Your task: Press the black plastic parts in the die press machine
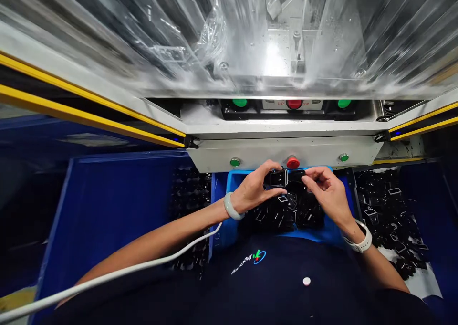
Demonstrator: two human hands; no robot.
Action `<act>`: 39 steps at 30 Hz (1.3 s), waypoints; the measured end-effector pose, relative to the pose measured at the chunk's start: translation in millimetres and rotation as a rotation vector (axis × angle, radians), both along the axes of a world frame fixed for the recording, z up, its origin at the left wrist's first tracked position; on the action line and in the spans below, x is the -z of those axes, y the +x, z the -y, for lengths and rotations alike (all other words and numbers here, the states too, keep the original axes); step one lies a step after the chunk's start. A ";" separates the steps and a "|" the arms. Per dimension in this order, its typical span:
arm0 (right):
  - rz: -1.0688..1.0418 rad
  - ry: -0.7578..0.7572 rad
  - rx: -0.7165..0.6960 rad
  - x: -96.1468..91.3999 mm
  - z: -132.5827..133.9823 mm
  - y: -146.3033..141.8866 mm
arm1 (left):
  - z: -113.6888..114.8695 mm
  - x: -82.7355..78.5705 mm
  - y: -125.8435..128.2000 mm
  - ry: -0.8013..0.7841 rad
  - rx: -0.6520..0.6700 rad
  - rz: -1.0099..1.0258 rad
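My left hand [255, 184] grips a black plastic rectangular frame part [276, 178] by its sides, low over a blue plastic bin [234, 177]. My right hand [324, 189] pinches a second black plastic part [296, 175] between thumb and fingers, right beside the first one. They look close to touching, and the fingers hide part of each. A heap of similar black frame parts [282, 213] fills the bin beneath both hands. A pale bangle [232, 206] circles my left wrist, and a white watch strap [359, 239] circles my right.
A white machine panel [282, 153] with green and red push-buttons stands just beyond the bin, under a clear plastic guard [279, 38] and yellow-edged rails. Black parts lie heaped on a white sheet [418, 277] to the right and in a large blue bin [107, 196] to the left. A white cable [118, 267] crosses my left forearm.
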State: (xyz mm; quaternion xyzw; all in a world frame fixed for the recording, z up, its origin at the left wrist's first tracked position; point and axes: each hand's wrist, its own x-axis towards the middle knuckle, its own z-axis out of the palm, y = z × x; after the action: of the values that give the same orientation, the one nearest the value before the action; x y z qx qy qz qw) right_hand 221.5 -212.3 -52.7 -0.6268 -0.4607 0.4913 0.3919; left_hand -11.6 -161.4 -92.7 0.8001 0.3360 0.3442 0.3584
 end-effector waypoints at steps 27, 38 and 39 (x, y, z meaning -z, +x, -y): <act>0.714 0.582 0.054 -111.3 -312.5 -25.9 | -200.2 -110.4 19.3 0.103 -0.543 0.406; 0.822 0.608 -0.252 -141.0 -265.7 12.2 | -387.4 -118.1 45.2 -0.174 -0.648 0.270; 0.845 0.617 -0.269 -139.0 -234.3 28.4 | -396.1 -117.0 51.3 -0.197 -0.605 0.258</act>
State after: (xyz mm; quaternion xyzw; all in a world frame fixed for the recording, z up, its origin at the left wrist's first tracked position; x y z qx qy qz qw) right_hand 250.0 22.0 86.2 -0.5610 -0.7773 0.0840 0.2721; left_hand 39.7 234.6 24.3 0.5757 0.5416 0.4992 0.3552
